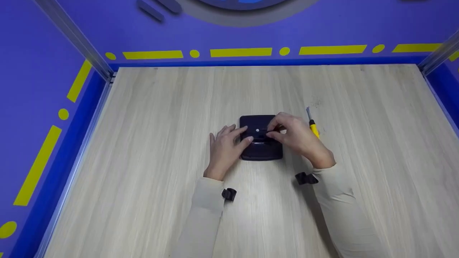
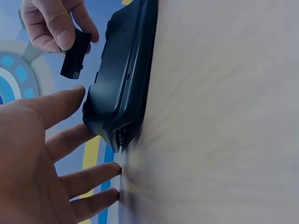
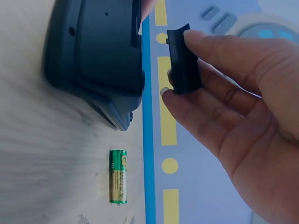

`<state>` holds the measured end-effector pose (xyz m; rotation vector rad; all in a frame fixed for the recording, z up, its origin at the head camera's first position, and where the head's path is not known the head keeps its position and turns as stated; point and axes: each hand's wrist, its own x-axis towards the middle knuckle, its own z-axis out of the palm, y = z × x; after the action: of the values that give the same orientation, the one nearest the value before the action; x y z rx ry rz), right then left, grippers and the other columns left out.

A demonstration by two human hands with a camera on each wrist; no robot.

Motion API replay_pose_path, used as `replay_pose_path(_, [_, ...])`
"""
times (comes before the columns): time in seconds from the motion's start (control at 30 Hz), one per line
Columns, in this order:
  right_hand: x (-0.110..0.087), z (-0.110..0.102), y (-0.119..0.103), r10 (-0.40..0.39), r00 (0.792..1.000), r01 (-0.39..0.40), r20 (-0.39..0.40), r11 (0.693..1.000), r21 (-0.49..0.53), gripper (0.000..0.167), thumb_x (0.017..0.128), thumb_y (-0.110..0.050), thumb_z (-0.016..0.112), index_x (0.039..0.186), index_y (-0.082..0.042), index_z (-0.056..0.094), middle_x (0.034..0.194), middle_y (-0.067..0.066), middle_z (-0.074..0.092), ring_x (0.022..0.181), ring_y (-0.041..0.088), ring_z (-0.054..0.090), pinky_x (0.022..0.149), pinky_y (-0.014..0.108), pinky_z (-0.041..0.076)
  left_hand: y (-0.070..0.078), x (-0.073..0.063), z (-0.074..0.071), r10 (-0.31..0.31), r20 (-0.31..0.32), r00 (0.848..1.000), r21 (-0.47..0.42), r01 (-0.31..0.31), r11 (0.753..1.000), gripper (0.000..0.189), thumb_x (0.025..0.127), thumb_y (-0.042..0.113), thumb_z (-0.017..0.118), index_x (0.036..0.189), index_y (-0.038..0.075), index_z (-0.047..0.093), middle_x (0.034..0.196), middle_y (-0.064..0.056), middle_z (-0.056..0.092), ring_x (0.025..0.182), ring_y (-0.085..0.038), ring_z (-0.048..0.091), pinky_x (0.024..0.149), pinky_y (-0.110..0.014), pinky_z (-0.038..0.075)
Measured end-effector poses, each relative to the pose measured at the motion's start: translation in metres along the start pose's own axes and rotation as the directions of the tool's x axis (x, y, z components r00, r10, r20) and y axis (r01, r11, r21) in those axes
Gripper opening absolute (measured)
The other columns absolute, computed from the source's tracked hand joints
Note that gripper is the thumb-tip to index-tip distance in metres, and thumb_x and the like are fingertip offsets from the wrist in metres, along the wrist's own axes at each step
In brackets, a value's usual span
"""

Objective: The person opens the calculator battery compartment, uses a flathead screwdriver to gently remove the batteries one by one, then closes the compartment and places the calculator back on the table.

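Black cover [image 3: 182, 67] between right fingers [image 3: 190, 112], above device [image 3: 100, 51].

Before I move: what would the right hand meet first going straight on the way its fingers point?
Probably the left hand, which faces the right hand and its small black cover from across the black device. Relative height is hard to judge; if lower, the device could come first.

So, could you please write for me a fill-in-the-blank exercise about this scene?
1. The left hand touches the black device, while the ____ hand pinches a small dark piece.
2. The tool lying on the table has a black and ____ handle.
3. The battery is coloured beige and ____.
Missing words: right; yellow; green.
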<state>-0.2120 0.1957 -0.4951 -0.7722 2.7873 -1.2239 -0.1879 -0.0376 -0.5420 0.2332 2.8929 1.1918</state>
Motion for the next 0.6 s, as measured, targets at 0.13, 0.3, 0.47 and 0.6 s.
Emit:
replay_pose_path(0.13, [-0.0012,0.0013,-0.0020,0.000,1.000,0.000,0.030,1.000,-0.004,0.015,0.090,0.004,0.082,0.097,-0.006,0.073,0.101,0.007,0.069,0.093,0.023,0.069,0.087,0.042,0.060,-0.0004,0.0004,-0.0013,-0.012,0.002,1.000,0.004,0.012,1.000,0.050,0.102,0.047,0.069,0.143,0.020,0.070,0.153,-0.017,0.057,0.150,-0.042,0.041,0.121,-0.076,0.009])
replay_pose_path(0.3, [-0.0015,0.0021,-0.0043,0.009,0.998,-0.009,0.069,1.000,-0.005,0.015,0.091,0.004,0.080,0.098,-0.007,0.073,0.104,0.006,0.070,0.092,0.022,0.068,0.083,0.042,0.060,-0.0008,0.0016,-0.0036,-0.035,-0.005,0.999,0.000,0.035,0.999,0.049,0.101,0.048,0.070,0.143,0.022,0.071,0.153,-0.016,0.057,0.151,-0.041,0.040,0.121,-0.076,0.008])
replay_pose_path(0.47, [-0.0009,0.0028,-0.0060,-0.004,0.995,0.004,0.095,1.000,-0.004,0.015,0.091,0.006,0.079,0.097,-0.007,0.073,0.102,0.006,0.070,0.092,0.022,0.068,0.081,0.041,0.060,-0.0017,0.0014,-0.0046,-0.044,-0.004,0.999,-0.005,0.044,0.999,0.047,0.101,0.047,0.070,0.142,0.023,0.071,0.154,-0.015,0.056,0.152,-0.040,0.039,0.121,-0.076,0.007])
replay_pose_path(0.6, [0.0004,0.0040,-0.0066,-0.033,0.992,0.034,0.123,0.999,-0.011,0.015,0.090,0.006,0.079,0.096,-0.006,0.074,0.099,0.005,0.070,0.091,0.022,0.067,0.081,0.042,0.059,-0.0024,0.0012,-0.0056,-0.042,-0.001,0.999,-0.001,0.042,0.999,0.046,0.101,0.046,0.070,0.141,0.022,0.072,0.155,-0.015,0.056,0.152,-0.040,0.038,0.121,-0.075,0.006])
